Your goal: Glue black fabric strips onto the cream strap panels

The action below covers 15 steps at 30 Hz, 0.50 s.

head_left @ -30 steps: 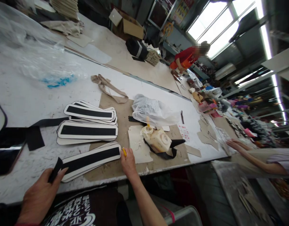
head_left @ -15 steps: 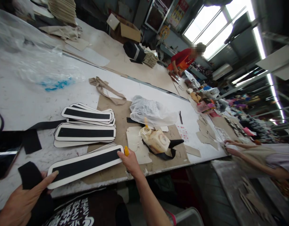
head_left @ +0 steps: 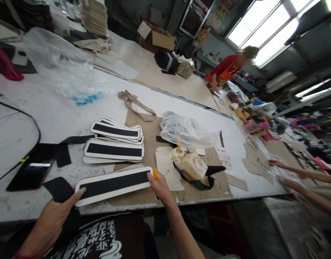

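A long white round-ended panel with a black strip (head_left: 115, 187) along its middle is held up at the table's front edge. My left hand (head_left: 50, 219) grips its left end, thumb on top and fingers hidden below. A loose black band (head_left: 59, 189) runs by that hand; whether the fingers hold it too, I cannot tell. At the other end, my right hand (head_left: 160, 187) pinches the panel, and a yellow handle (head_left: 155, 174) sticks up from the same hand. More such panels lie behind in a stack (head_left: 114, 150) and a second fanned stack (head_left: 117, 130).
A stained plastic glue container (head_left: 195, 166) stands to the right on brown board (head_left: 144, 196). Behind it lies a clear plastic bag (head_left: 187, 129). A dark phone (head_left: 32, 171) and a cable are at left. Another person's hands (head_left: 286, 176) work at far right.
My view has turned left, so the scene sits further right and more of the phone and cable shows. Both hands keep their hold on the panel, which looks slightly more level.
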Tool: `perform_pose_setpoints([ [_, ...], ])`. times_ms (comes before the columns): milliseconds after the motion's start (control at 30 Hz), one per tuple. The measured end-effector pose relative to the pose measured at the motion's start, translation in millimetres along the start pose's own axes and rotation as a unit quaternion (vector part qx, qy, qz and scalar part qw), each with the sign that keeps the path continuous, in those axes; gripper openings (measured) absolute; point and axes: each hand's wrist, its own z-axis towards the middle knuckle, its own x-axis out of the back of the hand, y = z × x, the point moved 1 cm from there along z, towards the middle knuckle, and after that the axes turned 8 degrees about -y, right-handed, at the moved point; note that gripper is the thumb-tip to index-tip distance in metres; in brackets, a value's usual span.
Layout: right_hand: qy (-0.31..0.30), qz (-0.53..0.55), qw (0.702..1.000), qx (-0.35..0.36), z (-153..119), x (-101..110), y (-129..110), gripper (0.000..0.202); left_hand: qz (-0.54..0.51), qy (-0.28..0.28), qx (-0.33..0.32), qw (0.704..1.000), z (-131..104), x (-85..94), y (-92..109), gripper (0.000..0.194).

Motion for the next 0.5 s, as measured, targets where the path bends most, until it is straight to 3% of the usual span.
perform_pose_setpoints([
  [200, -0.003, 0.011, 1.000, -0.021, 3, -2, 3, 0.024, -0.101, -0.028, 0.003, 0.995, -6, -0.8, 10, 0.061],
  [367, -0.005, 0.031, 0.999, -0.028, 6, -5, 3, 0.025, -0.111, -0.032, -0.018, 0.993, -9, -1.7, 16, 0.052],
  [500, -0.010, 0.056, 0.998, -0.039, 9, -8, 6, 0.028, -0.099, -0.011, 0.024, 0.995, -4, 1.0, 15, 0.057],
])
